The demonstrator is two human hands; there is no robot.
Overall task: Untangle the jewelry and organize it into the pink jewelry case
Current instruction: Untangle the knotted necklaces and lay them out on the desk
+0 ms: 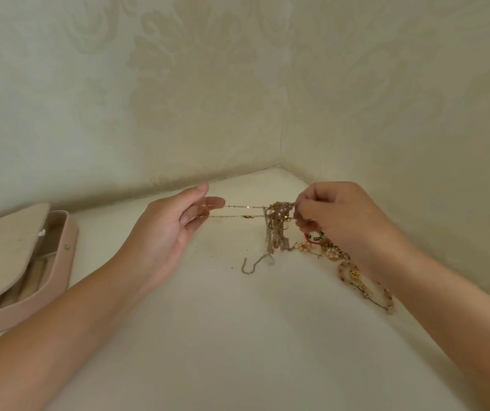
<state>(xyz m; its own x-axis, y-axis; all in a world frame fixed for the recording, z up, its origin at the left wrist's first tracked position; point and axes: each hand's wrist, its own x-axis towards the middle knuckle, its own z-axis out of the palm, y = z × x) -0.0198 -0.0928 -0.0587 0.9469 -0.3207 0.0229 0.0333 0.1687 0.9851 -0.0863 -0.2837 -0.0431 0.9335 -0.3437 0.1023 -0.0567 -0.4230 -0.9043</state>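
Horizontally, two chain strands (246, 216) run taut from the left grip (166, 232), which pinches them, rightward to the tangle (278, 223) pinched by the right grip (341, 221) above the surface (238, 336); the pink jewelry case (63, 262) lies open at near left, closer to the left grip.

Left grip: the left hand (175, 229) pinches one end of two thin gold chain strands (243, 212), above the pale flat tabletop (238, 336).
Right grip: the right hand (338, 218) pinches the knotted clump of gold and beaded jewelry (278, 223) at the strands' other end.
Between the grips: the strands run one just above the other.
Below the right grip: the clump hangs to the tabletop, with a small red hoop (315, 237) under the fingers and a pink beaded bracelet (365, 286) nearer the person.
Left of the left grip: the open pink rounded jewelry case (60, 262), well apart.
Behind both grips: the patterned wall corner (281, 137).
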